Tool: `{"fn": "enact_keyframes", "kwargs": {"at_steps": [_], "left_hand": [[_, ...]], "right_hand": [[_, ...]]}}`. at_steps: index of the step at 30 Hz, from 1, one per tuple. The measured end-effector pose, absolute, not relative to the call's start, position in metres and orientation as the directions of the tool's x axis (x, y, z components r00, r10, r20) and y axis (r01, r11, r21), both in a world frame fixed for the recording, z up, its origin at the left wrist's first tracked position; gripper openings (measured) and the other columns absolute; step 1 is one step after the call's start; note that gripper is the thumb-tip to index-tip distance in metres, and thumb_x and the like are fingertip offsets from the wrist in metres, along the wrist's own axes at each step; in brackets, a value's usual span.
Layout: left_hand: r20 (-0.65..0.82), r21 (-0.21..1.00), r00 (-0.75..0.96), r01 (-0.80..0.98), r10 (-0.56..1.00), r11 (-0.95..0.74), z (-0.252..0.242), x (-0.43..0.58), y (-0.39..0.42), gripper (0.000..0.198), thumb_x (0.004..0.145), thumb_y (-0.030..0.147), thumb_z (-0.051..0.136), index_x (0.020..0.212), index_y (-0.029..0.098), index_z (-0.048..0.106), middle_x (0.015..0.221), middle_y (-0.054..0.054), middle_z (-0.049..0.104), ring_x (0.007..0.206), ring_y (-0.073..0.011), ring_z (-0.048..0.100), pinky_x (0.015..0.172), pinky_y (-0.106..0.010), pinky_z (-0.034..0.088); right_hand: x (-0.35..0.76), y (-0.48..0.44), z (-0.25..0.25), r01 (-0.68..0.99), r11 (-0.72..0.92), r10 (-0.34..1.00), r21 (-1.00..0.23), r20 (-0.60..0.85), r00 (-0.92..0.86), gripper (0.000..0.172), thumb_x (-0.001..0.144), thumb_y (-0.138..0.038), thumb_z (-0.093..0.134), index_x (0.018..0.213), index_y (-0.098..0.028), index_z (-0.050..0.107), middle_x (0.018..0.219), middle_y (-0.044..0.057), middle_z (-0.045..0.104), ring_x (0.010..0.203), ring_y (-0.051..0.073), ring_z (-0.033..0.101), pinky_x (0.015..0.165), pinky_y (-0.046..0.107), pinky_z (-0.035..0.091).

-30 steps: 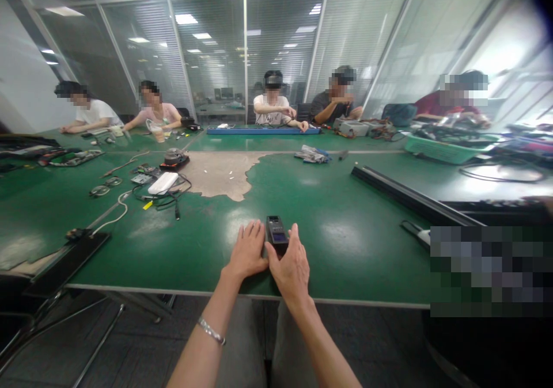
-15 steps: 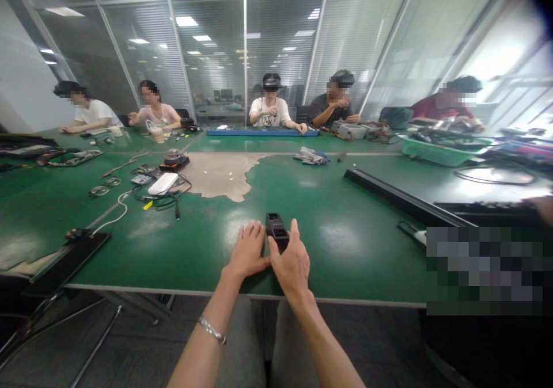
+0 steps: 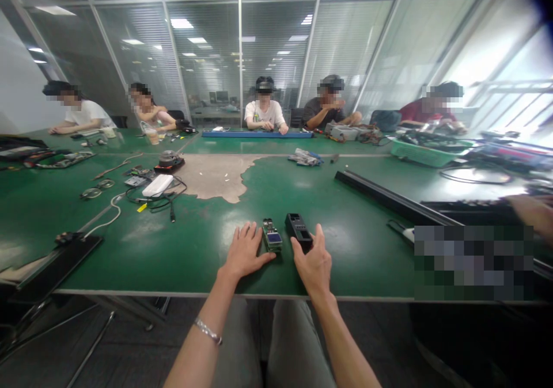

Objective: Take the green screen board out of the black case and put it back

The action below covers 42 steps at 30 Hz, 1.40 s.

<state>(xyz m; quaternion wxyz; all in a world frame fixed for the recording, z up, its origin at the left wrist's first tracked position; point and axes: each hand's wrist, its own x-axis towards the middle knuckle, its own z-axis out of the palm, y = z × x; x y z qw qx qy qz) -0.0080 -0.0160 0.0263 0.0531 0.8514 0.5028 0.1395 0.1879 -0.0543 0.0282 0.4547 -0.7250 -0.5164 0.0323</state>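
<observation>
A green circuit board assembly (image 3: 272,237) with a small bluish screen lies on the green table (image 3: 207,261). My left hand (image 3: 247,251) rests palm down just left of it, fingers spread, the thumb at its lower edge. To the right is a black plastic housing (image 3: 298,229) with rectangular openings, angled slightly. My right hand (image 3: 314,257) has its thumb and fingers around the near end of this housing, which partly hides that end.
A white box (image 3: 158,185) with black cables sits left of centre. A long black bar (image 3: 389,195) slants across the right side. Grey gloves (image 3: 305,158) and a green basket (image 3: 427,152) lie farther back. Several people sit opposite; another person's hand (image 3: 529,210) is at the right.
The black housing has moved right with my right hand. The green circuit board now shows beside my left hand, where it was not visible before. The view has shifted slightly.
</observation>
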Motion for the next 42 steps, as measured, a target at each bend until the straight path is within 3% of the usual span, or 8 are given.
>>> {"fn": "enact_keyframes", "kwargs": {"at_steps": [14,23,30,35,42], "left_hand": [[0.182,0.226,0.466,0.837,0.866,-0.498,0.028,-0.007,-0.016,0.081,0.088,0.073,0.039,0.148,0.019,0.034,0.156,-0.012,0.031,0.147,-0.033,0.017,0.118,-0.056,0.011],[0.185,0.22,0.465,0.839,0.866,-0.498,0.026,-0.008,-0.016,0.079,0.089,0.073,0.038,0.148,0.02,0.035,0.157,-0.011,0.031,0.147,-0.0329,0.017,0.118,-0.055,0.011],[0.18,0.245,0.456,0.838,0.872,-0.488,0.024,-0.009,-0.014,0.098,0.081,0.083,0.035,0.15,0.013,0.029,0.158,-0.014,0.028,0.147,-0.0336,0.015,0.119,-0.054,0.009],[0.183,0.25,0.459,0.834,0.869,-0.493,0.024,-0.009,-0.014,0.103,0.078,0.086,0.037,0.149,0.013,0.029,0.157,-0.016,0.027,0.147,-0.0341,0.014,0.119,-0.055,0.009],[0.194,0.235,0.465,0.833,0.864,-0.501,0.023,-0.01,-0.014,0.092,0.079,0.077,0.047,0.147,0.015,0.034,0.156,-0.016,0.029,0.146,-0.0348,0.017,0.118,-0.057,0.01]], "right_hand": [[0.188,-0.052,0.011,0.814,0.024,0.759,-0.581,0.54,0.363,0.081,0.087,-0.047,0.053,0.148,0.0,0.025,0.137,0.028,0.05,0.123,0.033,0.051,0.102,0.047,0.042],[0.188,-0.055,0.012,0.831,-0.027,0.793,-0.555,0.494,0.356,0.074,0.091,-0.046,0.045,0.148,-0.002,0.027,0.138,0.026,0.051,0.115,0.034,0.056,0.096,0.046,0.045],[0.185,-0.056,0.022,0.77,-0.065,0.783,-0.635,0.446,0.433,0.078,0.088,-0.049,0.051,0.149,-0.006,0.028,0.125,0.022,0.062,0.108,0.033,0.062,0.091,0.046,0.048],[0.172,-0.058,0.047,0.699,0.031,0.749,-0.714,0.48,0.456,0.079,0.086,-0.052,0.055,0.15,-0.014,0.027,0.12,0.015,0.066,0.102,0.028,0.065,0.09,0.042,0.049],[0.137,-0.054,0.063,0.765,0.084,0.807,-0.639,0.494,0.324,0.076,0.088,-0.046,0.054,0.15,-0.01,0.027,0.121,0.018,0.065,0.105,0.03,0.063,0.089,0.043,0.049]]}}
